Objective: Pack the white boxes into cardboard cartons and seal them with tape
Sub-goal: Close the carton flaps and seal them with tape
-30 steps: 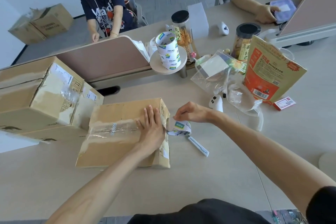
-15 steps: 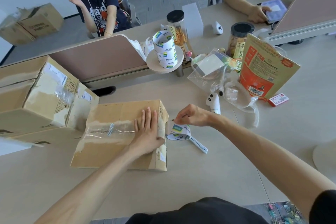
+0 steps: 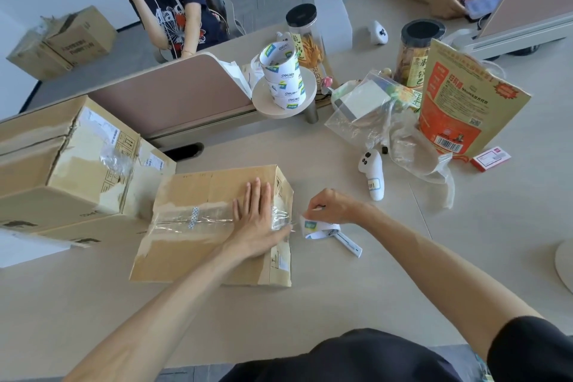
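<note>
A closed cardboard carton (image 3: 198,245) lies on the table in front of me, with a strip of clear tape (image 3: 198,220) across its top seam. My left hand (image 3: 257,220) presses flat on the tape near the carton's right edge, fingers straight. Just right of the carton, my right hand (image 3: 328,206) pinches a tape roll (image 3: 319,228) with a white and blue label, held close to the table. A short stretch of clear tape runs from the roll to the carton's edge. No white boxes are visible.
Two larger taped cartons (image 3: 65,164) stand at the left. Behind are a divider (image 3: 173,96), stacked tape rolls (image 3: 282,77) on a round stand, snack jars (image 3: 305,37), plastic bags (image 3: 387,121), an orange pouch (image 3: 465,102), a white controller (image 3: 373,177) and a pen (image 3: 350,243). Other people sit across.
My right hand has drawn the tape roll a little closer to the carton's right edge. My left hand stays flat on the tape. The person opposite raised a hand to their headset.
</note>
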Motion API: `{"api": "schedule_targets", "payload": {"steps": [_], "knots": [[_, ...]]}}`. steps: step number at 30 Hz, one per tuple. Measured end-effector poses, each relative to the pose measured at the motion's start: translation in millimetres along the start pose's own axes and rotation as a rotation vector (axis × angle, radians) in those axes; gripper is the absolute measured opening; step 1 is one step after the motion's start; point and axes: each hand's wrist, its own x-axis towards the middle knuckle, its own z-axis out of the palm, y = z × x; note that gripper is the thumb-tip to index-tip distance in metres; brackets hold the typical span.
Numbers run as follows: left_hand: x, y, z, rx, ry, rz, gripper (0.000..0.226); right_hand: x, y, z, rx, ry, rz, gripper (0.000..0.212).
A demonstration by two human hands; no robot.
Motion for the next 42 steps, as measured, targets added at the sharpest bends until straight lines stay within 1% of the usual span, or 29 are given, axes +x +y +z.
{"api": "schedule_targets", "payload": {"steps": [2,4,9,19,20,22,24,25,26,27,28,32,34,36,38,40,42], "knots": [[0.6,1.8,0.1,-0.035,0.024,-0.007,0.086,0.6,2.7,0.8,0.013,0.013,-0.005,0.030],[1.0,2.8,0.6,-0.027,0.034,-0.006,0.077,1.6,6.6,4.3,0.018,0.030,-0.020,0.029],[3.4,2.2,0.8,0.006,0.031,-0.028,0.080,0.2,10.1,18.4,0.019,0.075,0.019,0.024],[7.3,20.0,-1.7,0.087,0.062,-0.125,0.087,10.4,-2.6,34.6,-0.033,0.013,0.116,0.035],[9.1,21.3,-3.4,0.091,0.070,-0.136,0.089,10.5,-1.1,35.0,0.005,0.001,0.114,0.034],[12.8,21.8,-6.3,0.101,0.076,-0.141,0.092,5.3,5.3,35.2,0.192,0.007,0.122,0.031],[14.3,20.3,-7.1,0.116,0.080,-0.130,0.093,-4.6,16.8,32.3,0.328,0.111,0.147,0.037],[14.7,18.9,-7.6,0.130,0.086,-0.118,0.094,-9.1,25.0,30.9,0.338,0.179,0.153,0.038],[15.5,17.1,-8.8,0.147,0.094,-0.105,0.095,-13.1,33.8,29.7,0.321,0.229,0.161,0.034],[16.7,15.6,-10.5,0.162,0.103,-0.092,0.096,-17.4,41.6,28.4,0.276,0.254,0.176,0.026],[18.2,14.1,-12.3,0.173,0.117,-0.080,0.097,-21.4,48.2,27.2,0.202,0.256,0.187,0.023],[20.5,9.8,-11.7,0.168,0.187,-0.038,0.096,-34.0,60.5,27.5,-0.106,0.119,0.249,0.048],[17.2,7.1,-6.2,0.157,0.214,-0.021,0.091,-35.5,61.3,33.9,-0.276,0.060,0.249,0.050],[15.2,4.1,-2.8,0.139,0.242,-0.007,0.085,-35.2,61.4,38.8,-0.327,0.062,0.262,0.043],[14.9,3.6,-3.1,0.125,0.277,-0.002,0.080,-34.7,59.3,38.3,-0.253,0.113,0.303,0.034],[14.9,6.6,-3.9,0.139,0.276,-0.021,0.078,-34.1,53.4,32.7,-0.105,0.228,0.343,0.026],[16.0,10.4,-2.1,0.159,0.282,-0.039,0.078,-35.8,41.7,25.6,0.007,0.362,0.343,0.022]]}}
